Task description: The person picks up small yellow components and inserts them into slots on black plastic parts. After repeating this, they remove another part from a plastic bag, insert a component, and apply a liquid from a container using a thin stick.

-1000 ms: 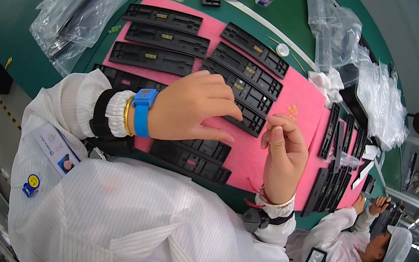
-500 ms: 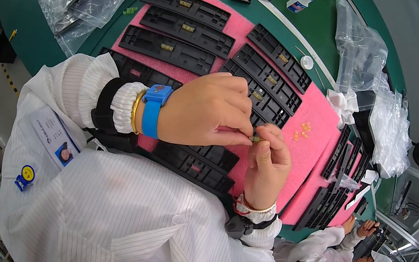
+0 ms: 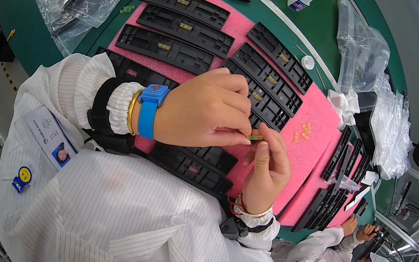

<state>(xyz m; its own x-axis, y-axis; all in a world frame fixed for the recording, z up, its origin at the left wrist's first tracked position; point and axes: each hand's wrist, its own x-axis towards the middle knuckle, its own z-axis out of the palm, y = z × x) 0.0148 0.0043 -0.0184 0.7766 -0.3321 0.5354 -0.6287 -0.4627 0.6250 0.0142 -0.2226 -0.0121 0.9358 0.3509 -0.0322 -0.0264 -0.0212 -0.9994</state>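
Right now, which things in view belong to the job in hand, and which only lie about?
Seemingly in use:
- left hand, right hand
- small greenish piece, pinched
- black strips
- pink mat
- loose yellow pieces

Probably lying about:
- clear bags
- crumpled white tissue

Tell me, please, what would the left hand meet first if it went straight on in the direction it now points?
The left hand would likely meet the fingers of the right hand first; the small yellowish vial sits at both hands' fingertips. Exact depth is unclear.

White pinstriped coat (image 3: 124, 216); blue wristband (image 3: 148, 120); gold bangle (image 3: 131, 113).
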